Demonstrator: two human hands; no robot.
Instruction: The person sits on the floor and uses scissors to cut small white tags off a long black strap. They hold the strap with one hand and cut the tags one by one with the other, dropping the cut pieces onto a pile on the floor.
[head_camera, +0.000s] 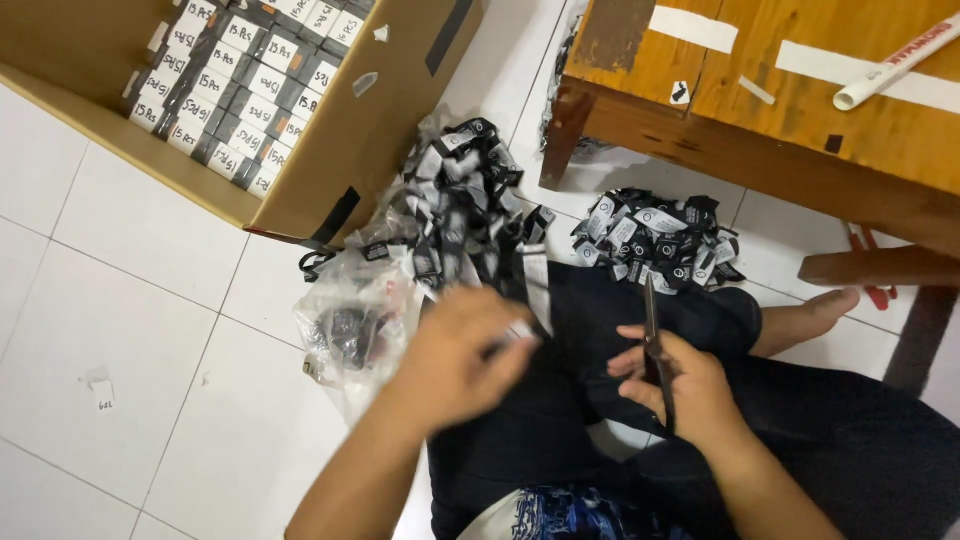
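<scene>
A person seated on a white tiled floor (130, 330) grips black scissors (654, 350) in the right hand (685, 385), fingers closed round the handles, blades pointing up. The left hand (460, 355), blurred, pinches a black-and-white label strip (520, 330) just left of the scissors. Cut labels (660, 240) lie heaped beyond the knee, near a cardboard box (380, 130) of packets.

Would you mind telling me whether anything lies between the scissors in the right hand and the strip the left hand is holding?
Nothing visible: only the dark trouser lap lies between the scissors and the strip.
</scene>
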